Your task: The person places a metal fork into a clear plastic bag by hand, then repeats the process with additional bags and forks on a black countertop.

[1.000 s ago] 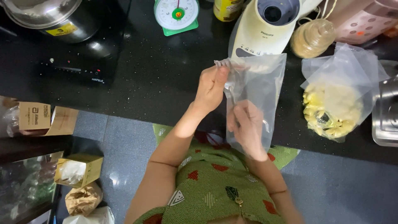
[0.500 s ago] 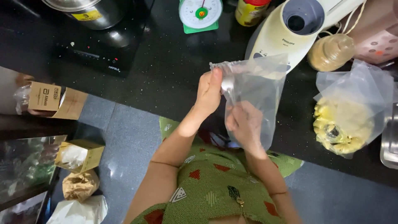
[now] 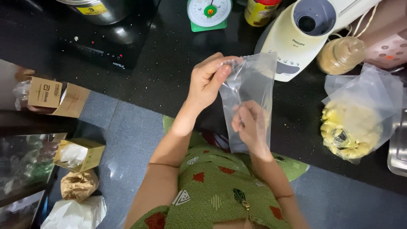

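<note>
A clear empty plastic bag [image 3: 254, 85] hangs upright above the black counter's [image 3: 161, 72] front edge. My left hand [image 3: 208, 80] pinches its top left corner between thumb and fingers. My right hand [image 3: 250, 125] grips the bag lower down, at its middle, with the fingers curled into the film. A second clear bag [image 3: 358, 114] lies on the counter at the right, holding yellow pieces of food.
A cream blender base [image 3: 303, 36], a tan jar [image 3: 341, 55], a green-based kitchen scale [image 3: 209, 12], a yellow tin [image 3: 260, 10] and a steel pot on an induction hob [image 3: 106, 38] stand at the back. A metal tray [image 3: 398, 148] is far right. Cardboard boxes and bags sit on the floor, left.
The view has shifted, so everything sits further right and lower in frame. Both hands keep hold of the bag; the left hand's fingers have closed further over its top corner.
</note>
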